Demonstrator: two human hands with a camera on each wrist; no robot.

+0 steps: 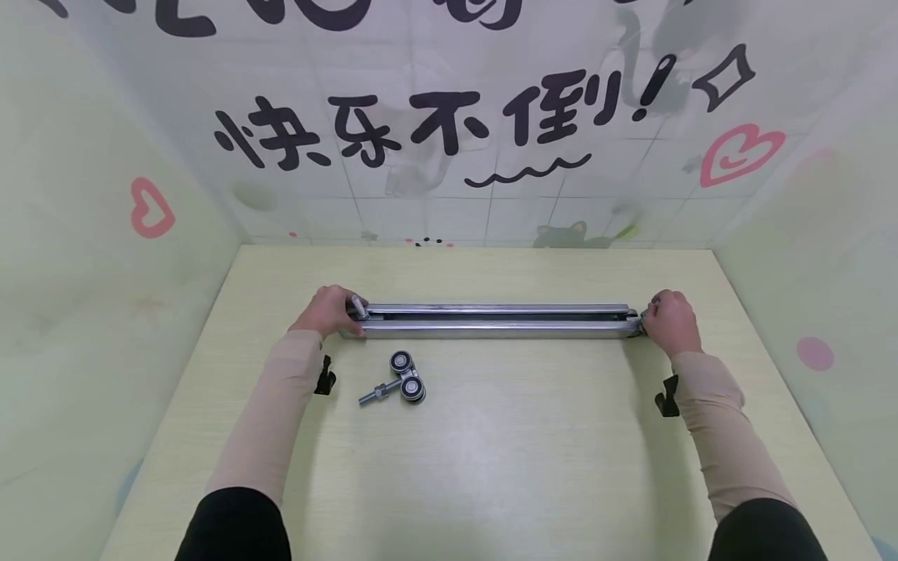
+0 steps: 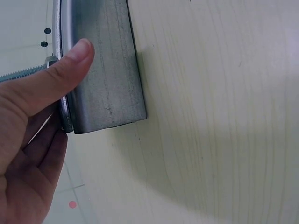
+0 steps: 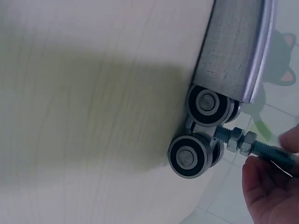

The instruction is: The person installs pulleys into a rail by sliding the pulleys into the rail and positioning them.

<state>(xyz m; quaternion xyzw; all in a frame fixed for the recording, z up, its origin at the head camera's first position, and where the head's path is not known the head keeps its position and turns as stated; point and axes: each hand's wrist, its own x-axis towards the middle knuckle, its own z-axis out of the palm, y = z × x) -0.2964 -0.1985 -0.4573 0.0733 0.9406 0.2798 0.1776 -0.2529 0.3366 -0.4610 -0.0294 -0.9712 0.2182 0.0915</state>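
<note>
Across the far part of the tabletop, head view: a metal rail lies lengthwise, slot upward. Left hand grips its left end, thumb on the near side; right hand is at its right end, detail too small to read. A loose roller trolley with a threaded shaft lies nearer the person, in front of the rail's left part, apart from both hands. Judged: not yet begun with.

Left wrist view: thumb lies against the rail's side wall, the other fingers partly hidden beyond it; together they clasp the end. A threaded bolt with a nut projects on the slot side, beside the thumb. No wheels visible; probably seated inside the channel, so this end is judged done.

Right wrist view: fingers pinch the stem of a second trolley. Its visible wheels are outside the rail, the upper ones right at the open end; actual contact cannot be told. Judged: lined up, insertion outstanding, with the loose piece possibly left after that.
</note>
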